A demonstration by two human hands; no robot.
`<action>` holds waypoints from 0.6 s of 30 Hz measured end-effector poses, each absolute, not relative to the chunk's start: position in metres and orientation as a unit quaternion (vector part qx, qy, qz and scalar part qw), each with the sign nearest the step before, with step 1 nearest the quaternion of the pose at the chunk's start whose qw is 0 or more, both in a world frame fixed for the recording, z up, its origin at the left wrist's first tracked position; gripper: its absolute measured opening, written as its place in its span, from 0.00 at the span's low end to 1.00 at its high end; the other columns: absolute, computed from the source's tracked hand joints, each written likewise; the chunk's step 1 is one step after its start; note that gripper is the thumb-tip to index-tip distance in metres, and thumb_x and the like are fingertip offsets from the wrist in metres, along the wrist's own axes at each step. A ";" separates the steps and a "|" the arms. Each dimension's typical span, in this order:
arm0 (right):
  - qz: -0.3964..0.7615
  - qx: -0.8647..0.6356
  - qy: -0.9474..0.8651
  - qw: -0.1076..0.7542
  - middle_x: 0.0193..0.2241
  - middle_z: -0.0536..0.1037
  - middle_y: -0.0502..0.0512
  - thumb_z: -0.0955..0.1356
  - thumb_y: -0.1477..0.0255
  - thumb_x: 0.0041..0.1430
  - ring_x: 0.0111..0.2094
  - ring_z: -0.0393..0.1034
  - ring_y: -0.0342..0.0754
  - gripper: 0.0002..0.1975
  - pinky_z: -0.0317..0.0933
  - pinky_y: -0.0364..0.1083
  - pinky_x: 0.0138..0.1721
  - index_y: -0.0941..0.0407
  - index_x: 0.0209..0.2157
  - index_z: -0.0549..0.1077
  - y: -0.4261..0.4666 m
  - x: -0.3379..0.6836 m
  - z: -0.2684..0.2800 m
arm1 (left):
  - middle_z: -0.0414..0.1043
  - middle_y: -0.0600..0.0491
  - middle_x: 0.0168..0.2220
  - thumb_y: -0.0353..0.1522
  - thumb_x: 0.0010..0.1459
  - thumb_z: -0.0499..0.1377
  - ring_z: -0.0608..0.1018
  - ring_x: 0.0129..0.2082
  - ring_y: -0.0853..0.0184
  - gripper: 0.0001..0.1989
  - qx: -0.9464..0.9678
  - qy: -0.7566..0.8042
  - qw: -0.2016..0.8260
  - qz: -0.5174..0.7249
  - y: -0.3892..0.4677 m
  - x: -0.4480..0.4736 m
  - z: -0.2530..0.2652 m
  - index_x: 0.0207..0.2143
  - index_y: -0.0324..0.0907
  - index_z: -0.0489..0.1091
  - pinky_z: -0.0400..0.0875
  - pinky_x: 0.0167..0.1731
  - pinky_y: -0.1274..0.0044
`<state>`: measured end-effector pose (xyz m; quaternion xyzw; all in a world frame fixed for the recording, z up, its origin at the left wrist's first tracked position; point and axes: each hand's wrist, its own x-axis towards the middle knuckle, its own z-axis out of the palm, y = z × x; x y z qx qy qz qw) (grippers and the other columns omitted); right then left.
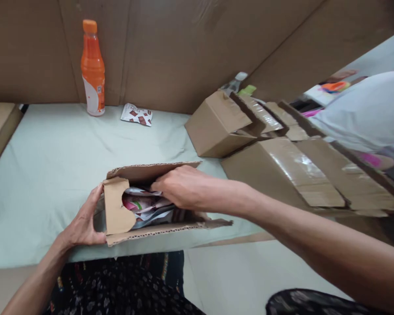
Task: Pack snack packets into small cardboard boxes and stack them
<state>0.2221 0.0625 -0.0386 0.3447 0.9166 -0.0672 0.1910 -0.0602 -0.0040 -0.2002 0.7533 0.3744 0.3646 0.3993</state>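
Observation:
A small open cardboard box (116, 205) lies on the pale green cloth, its flaps spread. Several foil packets (154, 214) are packed inside it, one with pink and green print. My left hand (85, 221) grips the box's left end, thumb at the near corner and fingers at the far one. Reaching into the box from the right, my right hand (184, 186) has its fingers curled and closed at the upper edge of a packet (139, 191). Its fingertips are partly hidden by the box and the packets.
An orange drink bottle (92, 72) stands against the cardboard wall (160, 52). Beside it lies a white and brown packet (136, 114). Larger cardboard boxes (213, 122) stand at the right, with bottle tops behind their flaps. A person in a white sleeve (367, 113) is beyond them.

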 end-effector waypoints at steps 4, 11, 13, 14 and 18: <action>-0.046 0.351 0.910 0.215 0.33 0.85 0.60 0.72 0.68 0.64 0.31 0.78 0.53 0.08 0.56 0.47 0.28 0.58 0.39 0.81 0.060 0.210 -0.037 | 0.45 0.44 0.77 0.43 0.51 0.74 0.55 0.74 0.37 0.64 0.753 0.380 0.401 0.359 -0.005 -0.062 -0.203 0.77 0.56 0.34 0.51 0.71 0.45; -0.045 0.283 0.938 0.196 0.31 0.85 0.60 0.69 0.82 0.61 0.28 0.77 0.48 0.08 0.56 0.46 0.28 0.59 0.33 0.80 0.059 0.200 -0.068 | 0.45 0.42 0.76 0.39 0.50 0.74 0.55 0.74 0.36 0.63 0.764 0.378 0.383 0.356 -0.005 -0.060 -0.203 0.77 0.54 0.34 0.52 0.71 0.44; -0.042 0.268 0.946 0.176 0.29 0.84 0.58 0.68 0.84 0.60 0.27 0.76 0.48 0.09 0.55 0.46 0.28 0.59 0.31 0.79 0.059 0.207 -0.067 | 0.45 0.42 0.76 0.38 0.50 0.73 0.56 0.73 0.35 0.64 0.769 0.377 0.368 0.362 -0.006 -0.060 -0.204 0.77 0.55 0.34 0.54 0.69 0.42; -0.040 0.270 0.949 0.160 0.28 0.84 0.58 0.68 0.83 0.60 0.27 0.75 0.48 0.09 0.55 0.47 0.28 0.58 0.30 0.79 0.057 0.213 -0.064 | 0.45 0.42 0.76 0.37 0.50 0.73 0.56 0.73 0.35 0.64 0.771 0.379 0.361 0.362 -0.006 -0.060 -0.204 0.76 0.56 0.33 0.55 0.69 0.42; -0.039 0.308 0.950 0.028 0.30 0.83 0.58 0.67 0.78 0.63 0.32 0.75 0.49 0.07 0.59 0.46 0.34 0.58 0.34 0.79 0.046 0.269 -0.036 | 0.47 0.41 0.76 0.35 0.49 0.72 0.58 0.72 0.36 0.65 0.782 0.380 0.340 0.358 -0.009 -0.060 -0.206 0.76 0.55 0.31 0.59 0.68 0.44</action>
